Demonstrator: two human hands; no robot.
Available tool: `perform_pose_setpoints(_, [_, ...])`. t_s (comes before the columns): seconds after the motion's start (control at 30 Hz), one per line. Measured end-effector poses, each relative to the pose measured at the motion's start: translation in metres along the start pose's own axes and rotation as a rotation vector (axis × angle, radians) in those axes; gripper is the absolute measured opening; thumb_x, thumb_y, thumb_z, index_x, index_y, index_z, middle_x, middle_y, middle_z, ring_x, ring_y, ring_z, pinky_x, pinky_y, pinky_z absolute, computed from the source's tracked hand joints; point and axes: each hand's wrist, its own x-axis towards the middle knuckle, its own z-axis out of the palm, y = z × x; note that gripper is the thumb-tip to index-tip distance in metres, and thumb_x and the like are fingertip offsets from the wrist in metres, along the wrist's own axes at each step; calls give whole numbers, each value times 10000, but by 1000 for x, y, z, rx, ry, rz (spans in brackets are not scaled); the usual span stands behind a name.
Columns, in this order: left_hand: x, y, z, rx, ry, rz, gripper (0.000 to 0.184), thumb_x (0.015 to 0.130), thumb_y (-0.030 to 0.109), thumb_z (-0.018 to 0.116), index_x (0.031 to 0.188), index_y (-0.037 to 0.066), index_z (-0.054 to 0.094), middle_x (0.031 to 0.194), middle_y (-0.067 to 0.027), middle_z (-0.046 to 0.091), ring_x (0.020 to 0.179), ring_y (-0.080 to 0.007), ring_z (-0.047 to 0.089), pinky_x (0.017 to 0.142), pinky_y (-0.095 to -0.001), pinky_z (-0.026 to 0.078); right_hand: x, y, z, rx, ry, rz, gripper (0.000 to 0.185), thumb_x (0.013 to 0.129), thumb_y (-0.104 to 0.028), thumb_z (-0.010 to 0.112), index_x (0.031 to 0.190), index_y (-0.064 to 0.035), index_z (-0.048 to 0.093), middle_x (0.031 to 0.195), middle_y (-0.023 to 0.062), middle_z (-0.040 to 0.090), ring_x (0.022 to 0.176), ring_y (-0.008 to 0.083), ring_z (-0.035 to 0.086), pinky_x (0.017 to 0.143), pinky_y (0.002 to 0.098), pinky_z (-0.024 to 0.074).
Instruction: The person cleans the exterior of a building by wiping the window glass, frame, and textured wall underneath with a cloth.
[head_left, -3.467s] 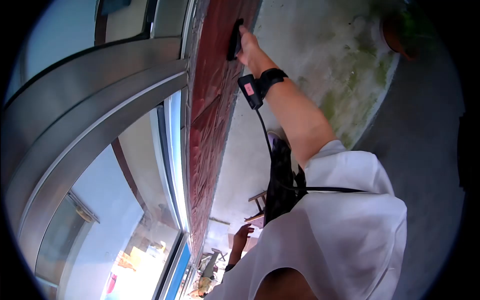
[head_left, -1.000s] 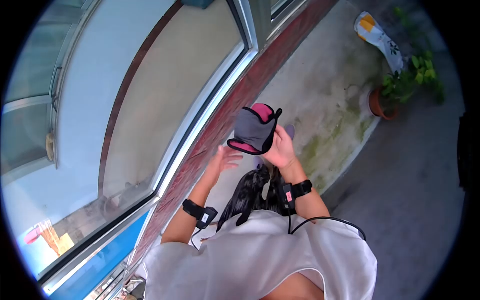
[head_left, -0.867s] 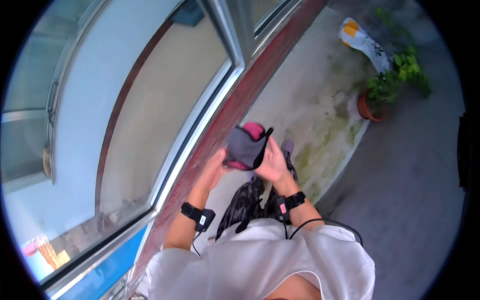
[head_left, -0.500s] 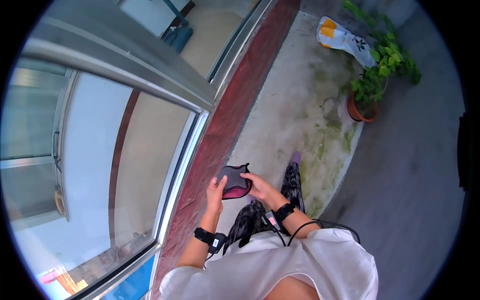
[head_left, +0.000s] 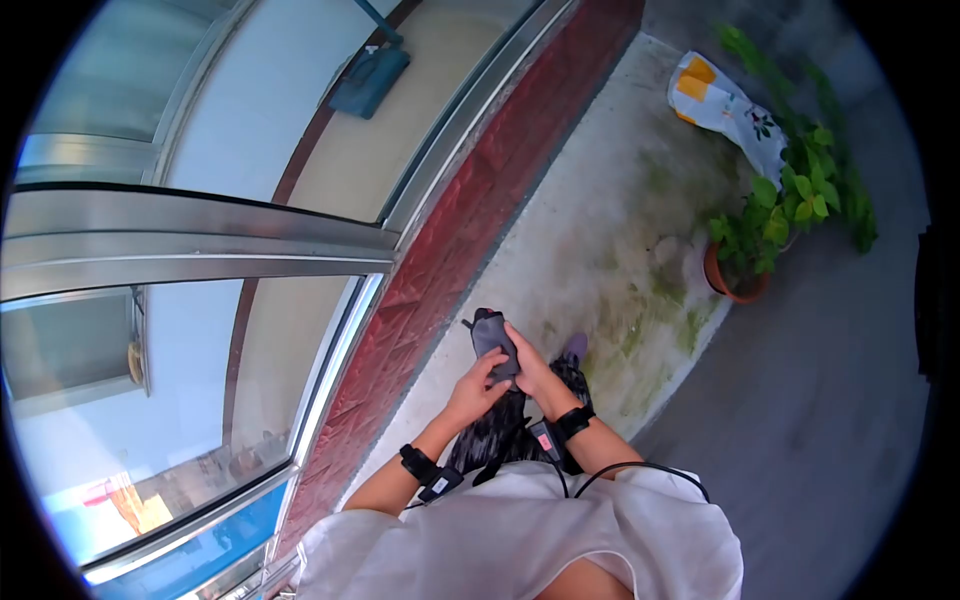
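A small dark grey, pouch-like item [head_left: 493,338] with black edges is held in front of my body, folded narrow, with a short black tab at its upper left. Its exact kind is unclear. My right hand [head_left: 530,368] grips it along the right side, thumb lying up its edge. My left hand [head_left: 476,392] is closed against its lower part, fingers bent over the grey face. Both wrists wear black straps with small boxes, and a black cable runs from the right one.
To the left stands a metal-framed window [head_left: 200,245] above a red tiled wall strip [head_left: 440,235]. A potted plant [head_left: 738,272] and a white-and-orange sack [head_left: 725,110] stand ahead on the right of the concrete floor [head_left: 600,200]. Behind the glass is a teal dustpan-like object [head_left: 370,82].
The item has turned and narrowed; its magenta side no longer shows. My left hand has moved from its left edge to its lower face. The view has shifted and turned slightly.
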Motion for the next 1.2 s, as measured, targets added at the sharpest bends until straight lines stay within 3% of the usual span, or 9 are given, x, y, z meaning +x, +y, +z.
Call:
perform_pose_setpoints(0.17, [-8, 6, -42, -60, 125, -51, 342, 837, 59, 559, 1173, 70, 497, 1242, -64, 494, 1077, -145, 507, 786, -247, 464, 5, -41, -2, 267, -10, -63, 463, 902, -457, 398, 1119, -75, 544, 1094, 78, 592, 999, 251, 565, 897, 423, 429])
perform_pose_setpoints(0.33, [-45, -108, -61, -105, 246, -424, 286, 848, 235, 585, 1082, 75, 552, 933, -106, 633, 871, -200, 618, 745, -287, 488, 42, -84, 0, 246, 57, -169, 477, 913, -455, 367, 1163, -74, 507, 1137, 72, 569, 1049, 244, 534, 932, 413, 401])
perform_pose_setpoints(0.53, [-105, -196, -51, -88, 57, -657, 188, 838, 205, 540, 976, 96, 608, 813, -79, 656, 771, -182, 635, 701, -293, 491, 94, -133, 36, 287, 22, -261, 490, 917, -458, 315, 1166, -83, 510, 1150, 77, 566, 1068, 270, 520, 957, 441, 372])
perform_pose_setpoints(0.57, [-112, -201, -50, -20, -21, -646, 225, 875, 206, 474, 1038, 92, 578, 841, -14, 635, 725, -100, 599, 533, -236, 461, 105, -137, 44, 308, 8, -285, 494, 916, -461, 315, 1166, -82, 510, 1154, 78, 563, 1076, 271, 514, 958, 445, 368])
perform_pose_setpoints(0.63, [-126, -230, -40, -6, -41, -655, 220, 858, 176, 473, 1032, 89, 575, 855, -28, 641, 732, -113, 608, 532, -247, 471, 124, -146, 64, 346, 49, -280, 490, 917, -455, 314, 1165, -79, 509, 1158, 85, 560, 1096, 273, 497, 962, 447, 359])
perform_pose_setpoints(0.77, [-107, -178, -44, -372, 18, -882, 237, 878, 202, 468, 1063, 89, 561, 886, -44, 648, 798, -136, 625, 606, -263, 490, 180, -168, 76, 472, 101, -255, 484, 920, -453, 333, 1182, -75, 486, 1186, 92, 536, 1101, 276, 488, 966, 448, 355])
perform_pose_setpoints(0.9, [-83, -158, -44, -401, 63, -895, 246, 880, 183, 472, 1092, 78, 540, 920, -51, 643, 820, -141, 622, 601, -261, 486, 210, -194, 99, 536, 251, -280, 490, 918, -451, 371, 1209, -65, 452, 1213, 94, 513, 1110, 276, 480, 965, 452, 358])
perform_pose_setpoints(1.03, [-57, -133, -33, -405, 122, -972, 253, 885, 200, 491, 1096, 70, 539, 924, -63, 643, 826, -157, 628, 606, -273, 495, 228, -239, 112, 439, 500, -194, 418, 913, -431, 416, 1172, -106, 459, 1035, 65, 553, 962, 233, 517, 833, 437, 422])
perform_pose_setpoints(1.2, [-18, -89, -16, -404, 59, -920, 266, 902, 239, 487, 1111, 82, 537, 948, -62, 643, 849, -156, 632, 608, -270, 504, 262, -336, 103, 373, 467, -260, 370, 898, -419, 446, 1114, -123, 501, 970, 49, 556, 915, 205, 514, 784, 436, 430])
